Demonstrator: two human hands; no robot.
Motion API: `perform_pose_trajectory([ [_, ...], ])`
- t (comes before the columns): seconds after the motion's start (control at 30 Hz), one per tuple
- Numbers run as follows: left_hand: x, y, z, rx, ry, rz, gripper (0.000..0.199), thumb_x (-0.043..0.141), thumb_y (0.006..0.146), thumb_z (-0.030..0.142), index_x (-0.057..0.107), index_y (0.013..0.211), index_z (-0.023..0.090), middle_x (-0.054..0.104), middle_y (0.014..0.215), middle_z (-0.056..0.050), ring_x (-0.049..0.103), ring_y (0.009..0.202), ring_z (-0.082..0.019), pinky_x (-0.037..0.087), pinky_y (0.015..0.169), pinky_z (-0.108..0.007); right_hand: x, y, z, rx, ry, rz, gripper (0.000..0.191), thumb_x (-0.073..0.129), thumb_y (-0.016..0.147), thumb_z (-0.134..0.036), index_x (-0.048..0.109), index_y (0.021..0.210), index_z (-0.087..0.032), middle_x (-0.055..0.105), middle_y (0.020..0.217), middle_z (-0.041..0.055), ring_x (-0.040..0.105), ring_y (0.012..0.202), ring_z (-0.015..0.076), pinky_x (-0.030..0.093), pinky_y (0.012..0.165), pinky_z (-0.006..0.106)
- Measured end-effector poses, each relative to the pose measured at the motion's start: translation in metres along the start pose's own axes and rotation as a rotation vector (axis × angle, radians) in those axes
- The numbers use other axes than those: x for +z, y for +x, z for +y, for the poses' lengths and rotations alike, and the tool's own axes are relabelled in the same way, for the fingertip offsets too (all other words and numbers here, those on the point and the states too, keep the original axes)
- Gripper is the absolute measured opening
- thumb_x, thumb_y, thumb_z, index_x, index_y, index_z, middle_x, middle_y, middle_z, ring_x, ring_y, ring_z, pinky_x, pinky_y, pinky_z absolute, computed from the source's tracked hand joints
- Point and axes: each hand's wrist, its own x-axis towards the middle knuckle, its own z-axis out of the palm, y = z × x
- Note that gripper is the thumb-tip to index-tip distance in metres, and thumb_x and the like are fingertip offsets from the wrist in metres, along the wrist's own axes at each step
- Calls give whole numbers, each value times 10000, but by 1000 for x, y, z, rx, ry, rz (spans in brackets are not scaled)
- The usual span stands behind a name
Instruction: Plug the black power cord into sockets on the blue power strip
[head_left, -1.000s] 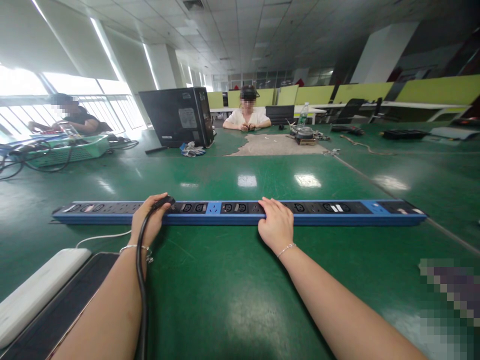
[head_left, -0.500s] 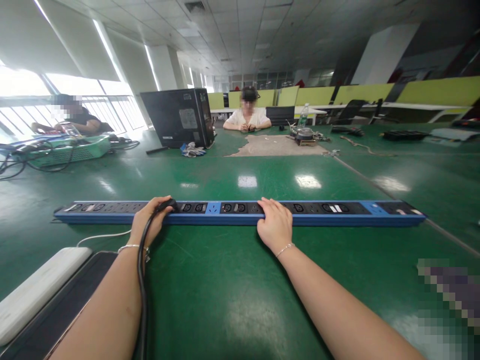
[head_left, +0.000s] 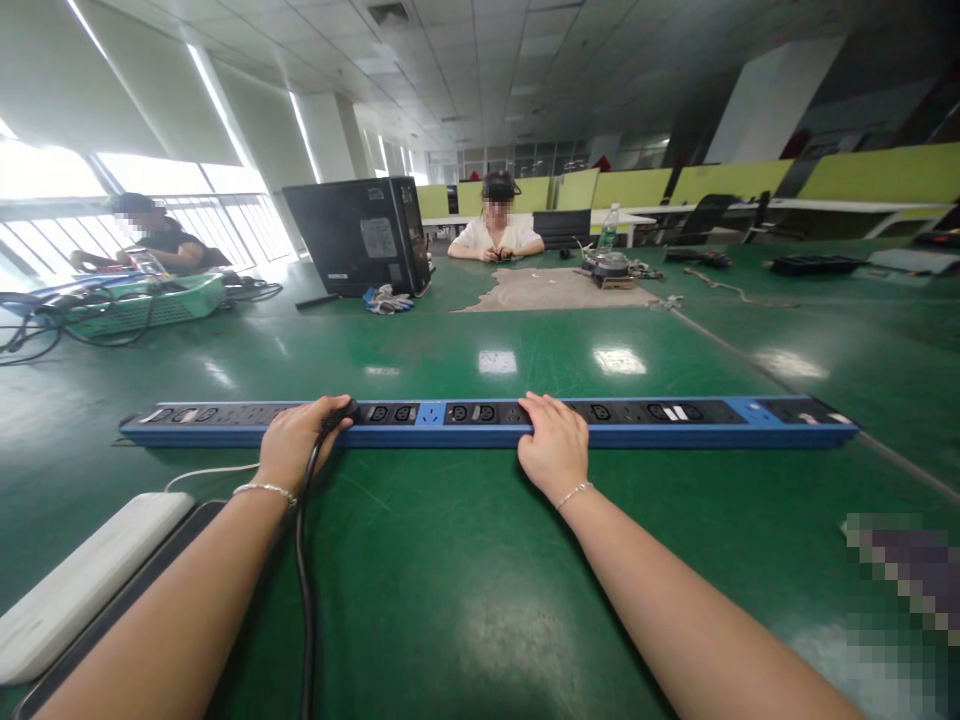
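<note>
A long blue-and-black power strip (head_left: 450, 437) lies across the green table, its rows of sockets facing up. My left hand (head_left: 298, 442) is closed around a black power cord plug (head_left: 351, 409), which sits at a socket left of the strip's middle. How deep the plug sits in the socket cannot be made out. From it the black cord (head_left: 303, 570) runs down past my wrist toward the near edge of the picture. Right of the middle, my right hand (head_left: 556, 445) grips the strip, fingers over the top and thumb at the near side.
At the lower left lie a white bar-shaped object (head_left: 97, 580) and a dark flat device (head_left: 127, 610). A green basket of cables (head_left: 161, 303), a black computer case (head_left: 352, 235) and gloves (head_left: 388, 299) stand farther back. Two people sit beyond the table.
My left hand has turned over the plug, its back now more upward, and the cord has swung right to hang beside the wrist. My right hand keeps its hold on the strip.
</note>
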Motion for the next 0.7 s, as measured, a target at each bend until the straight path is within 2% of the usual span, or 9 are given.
perform_pose_trajectory([
  [0.13,-5,4,1,28,16,-55,387,452,831,481,615,1073,226,707,964,-73,655,895,-264,475,814,-374,1,0,1,-2,-10,4,492,441,693,-114,613,1147,-193,588,1270,10,452,1213,207,262,1009,375],
  [0.3,3,-4,7,-9,-75,41,386,429,842,451,605,1079,202,683,1059,-87,640,960,-257,480,843,-368,1,0,1,-11,-10,4,486,445,700,-117,610,1151,-193,585,1273,13,454,1211,205,271,1000,373],
  [0.53,5,-4,6,-61,-132,13,373,456,826,429,584,1096,205,666,1070,-79,631,960,-240,484,837,-350,1,0,0,-4,-3,8,484,444,700,-119,615,1147,-195,589,1269,13,455,1209,207,268,1004,374],
  [0.7,10,-8,15,-123,-196,81,330,472,828,373,578,1097,215,658,1095,-66,616,1004,-218,468,873,-337,1,0,0,0,10,4,483,450,699,-119,615,1146,-200,585,1274,21,452,1209,209,273,1004,383],
])
